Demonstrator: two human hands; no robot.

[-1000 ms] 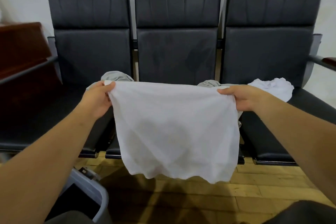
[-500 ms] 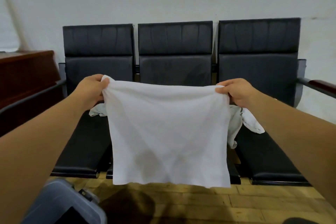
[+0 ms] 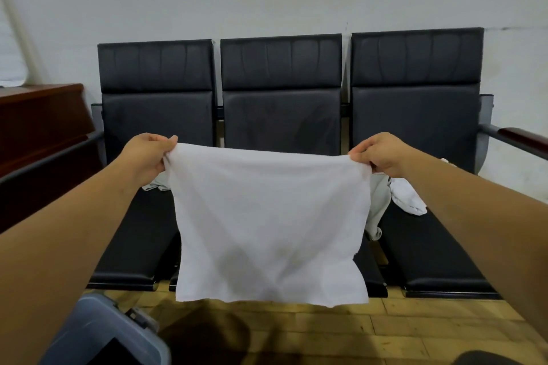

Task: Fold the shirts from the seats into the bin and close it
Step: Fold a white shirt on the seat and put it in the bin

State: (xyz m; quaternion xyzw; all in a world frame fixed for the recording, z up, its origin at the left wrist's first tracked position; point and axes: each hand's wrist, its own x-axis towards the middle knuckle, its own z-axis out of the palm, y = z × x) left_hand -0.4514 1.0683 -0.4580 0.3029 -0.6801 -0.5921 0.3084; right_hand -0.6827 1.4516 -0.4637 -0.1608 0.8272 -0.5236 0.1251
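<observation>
Left hand [image 3: 145, 155] and right hand [image 3: 382, 154] pinch a white shirt [image 3: 268, 225] before black seats [image 3: 281, 115]; bin [image 3: 98, 335] lower left.

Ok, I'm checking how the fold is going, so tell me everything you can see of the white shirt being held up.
The white shirt is thin, soft-looking cloth, showing as a rough rectangle with no sleeves or collar in sight. It hangs flat in the air before the middle seat. The left hand and right hand pinch its upper corners, and the top edge sags slightly between them. Its wavy lower edge hangs free.
</observation>
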